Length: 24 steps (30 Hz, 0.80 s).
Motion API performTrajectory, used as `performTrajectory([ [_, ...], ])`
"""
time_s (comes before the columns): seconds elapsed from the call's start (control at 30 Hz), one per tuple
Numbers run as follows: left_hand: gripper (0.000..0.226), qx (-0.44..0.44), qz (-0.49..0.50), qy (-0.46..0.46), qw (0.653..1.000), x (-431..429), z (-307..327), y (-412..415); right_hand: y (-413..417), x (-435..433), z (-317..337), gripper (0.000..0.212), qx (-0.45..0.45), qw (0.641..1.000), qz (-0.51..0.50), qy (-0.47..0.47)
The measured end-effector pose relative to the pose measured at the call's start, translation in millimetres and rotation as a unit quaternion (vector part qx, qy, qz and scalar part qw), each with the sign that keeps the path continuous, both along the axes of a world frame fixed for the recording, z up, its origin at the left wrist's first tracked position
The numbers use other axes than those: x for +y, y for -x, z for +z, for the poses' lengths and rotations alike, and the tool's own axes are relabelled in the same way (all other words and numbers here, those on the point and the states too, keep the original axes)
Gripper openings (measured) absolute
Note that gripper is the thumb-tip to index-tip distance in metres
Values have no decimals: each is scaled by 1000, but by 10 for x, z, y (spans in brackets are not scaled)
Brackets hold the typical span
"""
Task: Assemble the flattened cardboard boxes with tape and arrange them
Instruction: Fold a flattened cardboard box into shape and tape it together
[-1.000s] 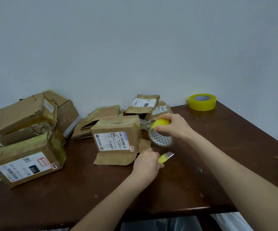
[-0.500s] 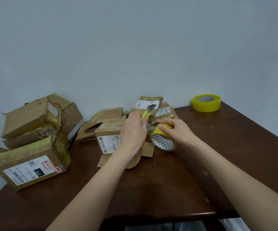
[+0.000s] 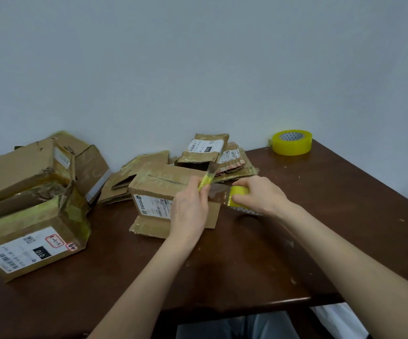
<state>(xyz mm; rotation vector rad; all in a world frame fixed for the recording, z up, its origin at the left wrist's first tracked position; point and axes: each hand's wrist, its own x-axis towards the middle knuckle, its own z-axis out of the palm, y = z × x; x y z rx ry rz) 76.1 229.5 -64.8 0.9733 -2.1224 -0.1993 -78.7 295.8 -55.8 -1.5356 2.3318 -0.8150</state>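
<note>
Tape now drawn out from box to roll, knife lowered onto it.
Left hand [image 3: 189,211] grips a yellow-handled utility knife [image 3: 206,179], its long axis slanting up and right, blade tip toward the wall. It crosses a clear tape strip [image 3: 218,194] running left-right from the brown labelled cardboard box [image 3: 156,189], mid-way along the dark wooden tabletop [image 3: 247,253], to the yellow tape roll [image 3: 239,192] gripped by the right hand [image 3: 259,196].

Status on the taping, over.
Left hand grips yellow utility knife, at the tape strip. Right hand holds tape roll, strip stretched off labelled box. Nothing blocking.
</note>
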Motion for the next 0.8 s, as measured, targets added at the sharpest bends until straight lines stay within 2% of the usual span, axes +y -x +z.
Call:
performTrajectory([
  [0.23,16,-8,2,-2,1000,-10,6,25,-29,81,-6,41,85,992,-84,-37],
  [0.47,17,40,-27,-6,999,-166,30,-50,-68,-5,-59,34,7,995,-95,26],
  [0.6,21,14,-42,48,998,-137,30,-118,-120,-71,-52,24,-1,993,-115,35],
  [0.8,22,-5,-42,56,998,-120,60,-166,-190,-88,-30,18,-3,989,-143,45],
])
